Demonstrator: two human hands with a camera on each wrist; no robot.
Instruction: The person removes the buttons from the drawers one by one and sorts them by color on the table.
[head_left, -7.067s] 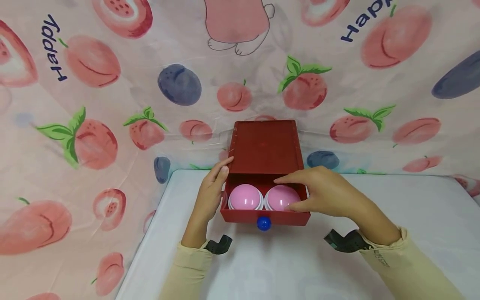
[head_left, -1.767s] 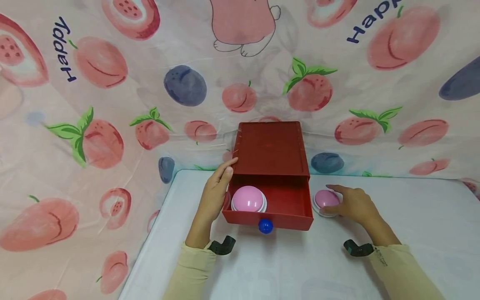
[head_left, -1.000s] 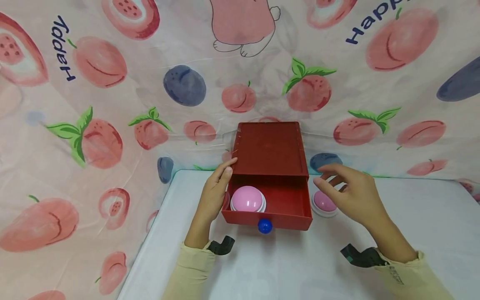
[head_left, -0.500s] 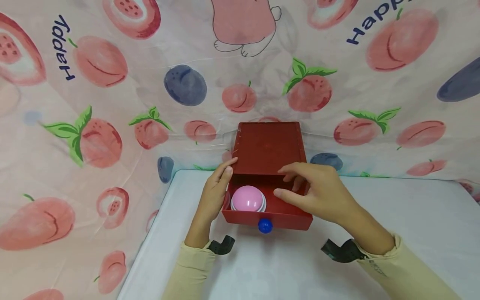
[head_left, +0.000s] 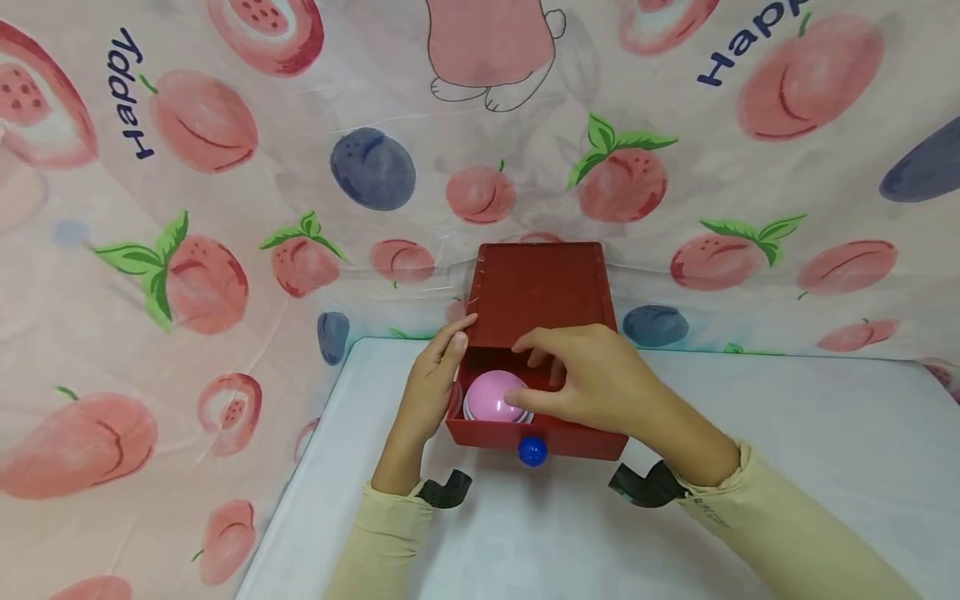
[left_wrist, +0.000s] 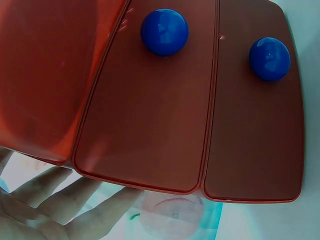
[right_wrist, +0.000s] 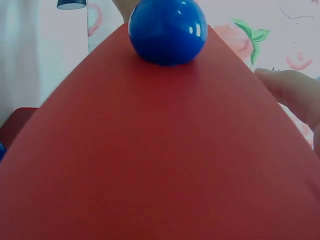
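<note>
A red drawer cabinet [head_left: 540, 292] has its top drawer [head_left: 491, 434] pulled out, with a blue knob [head_left: 532, 452] on its front. In the drawer's left half sits a round pink-domed jar [head_left: 491, 393] with a white base. My left hand [head_left: 426, 387] rests against the cabinet's left side, fingers extended; the left wrist view shows the fingers [left_wrist: 75, 200] along the cabinet. Over the drawer's right half, my right hand [head_left: 603, 379] has its fingers spread and loosely bent, the thumb overlapping the jar's right side. Only one fingertip [right_wrist: 290, 90] shows in the right wrist view.
Two lower drawers with blue knobs [left_wrist: 165, 32] are closed. The cabinet stands on a white table [head_left: 525, 533], close to a fruit-patterned cloth [head_left: 375, 75] behind. A second pink jar, seen earlier on the right, is hidden by my right hand and arm.
My right hand lifted the right jar out of the drawer, set it on the table to the right and let go. It then moved left to the other jar. My left hand stayed put.
</note>
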